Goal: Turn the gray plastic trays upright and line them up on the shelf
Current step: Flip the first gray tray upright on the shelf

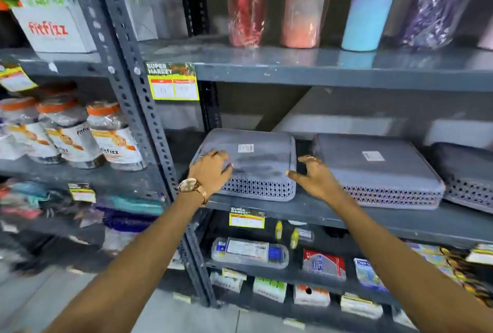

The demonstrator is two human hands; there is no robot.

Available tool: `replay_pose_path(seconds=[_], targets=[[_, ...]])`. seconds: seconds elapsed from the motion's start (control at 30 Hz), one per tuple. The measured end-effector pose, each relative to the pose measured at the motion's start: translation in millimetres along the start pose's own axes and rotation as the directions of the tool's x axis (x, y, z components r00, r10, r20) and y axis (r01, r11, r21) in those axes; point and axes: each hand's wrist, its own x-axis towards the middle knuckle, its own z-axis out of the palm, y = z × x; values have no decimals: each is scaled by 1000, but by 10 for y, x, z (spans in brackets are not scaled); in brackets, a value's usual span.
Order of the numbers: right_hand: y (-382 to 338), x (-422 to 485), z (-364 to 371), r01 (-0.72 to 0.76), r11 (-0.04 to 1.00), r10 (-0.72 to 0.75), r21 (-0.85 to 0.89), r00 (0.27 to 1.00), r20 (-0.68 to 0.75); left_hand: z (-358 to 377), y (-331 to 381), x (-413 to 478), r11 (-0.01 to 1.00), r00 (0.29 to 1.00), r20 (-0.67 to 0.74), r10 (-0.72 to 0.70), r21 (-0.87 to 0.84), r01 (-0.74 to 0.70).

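Observation:
Three gray plastic trays lie upside down on the middle shelf (306, 212). The left tray (261, 161) shows its flat bottom with a white label and a perforated side wall. My left hand (213, 171), with a watch on the wrist, rests flat on this tray's near-left corner. My right hand (312, 175) hovers at the tray's right side, fingers spread, in the gap before the middle tray (373, 172). A third tray (466, 177) is partly cut off at the right edge.
Rolled mats (301, 4) stand on the shelf above. Jars with orange lids (72, 135) fill the left rack behind a perforated metal upright (144, 124). Yellow price tags (173, 81) hang from shelf edges. Small packaged goods (250, 252) sit on the lower shelves.

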Motion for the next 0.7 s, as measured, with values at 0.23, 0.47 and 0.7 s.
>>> replay_pose_path(seconds=[0.23,0.47,0.7], targets=[[-48,469,246,-308,928,295,210,951,96,405,-385,442,967,957,181,-226,-78,243],[-62,1033,414,-441,759,414,479,895,167,542,-645,1080,859,900,181,-397,-271,434],[137,1172,357,-434,705,418,561,893,165,693,-575,1202,805,872,61,-486,-358,474]])
